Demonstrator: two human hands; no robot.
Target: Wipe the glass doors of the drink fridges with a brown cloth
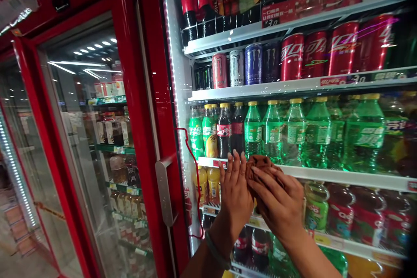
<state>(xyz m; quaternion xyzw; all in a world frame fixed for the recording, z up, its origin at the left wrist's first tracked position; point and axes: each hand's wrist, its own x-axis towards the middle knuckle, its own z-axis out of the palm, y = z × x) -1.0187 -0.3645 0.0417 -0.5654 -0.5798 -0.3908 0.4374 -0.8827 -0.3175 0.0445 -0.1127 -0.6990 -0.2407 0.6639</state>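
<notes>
My right hand (278,197) holds a crumpled brown cloth (260,165) in front of the drinks cooler, its fingers bent over the cloth. Beside it on the left, my left hand (235,186) is raised with its fingers stretched upward and slightly apart, holding nothing; its side is close to the cloth. Both hands are in front of a white shelf edge (325,173) that carries green bottles (296,128) and dark cola bottles (224,130). Whether the fingertips touch a glass pane cannot be made out.
A red door frame (167,95) with a metal handle (165,193) stands left of my hands. Further left is another glass-fronted cooler (97,139). Red cans (292,56) and Monster cans (253,64) line the shelf above; more bottles (316,208) stand below.
</notes>
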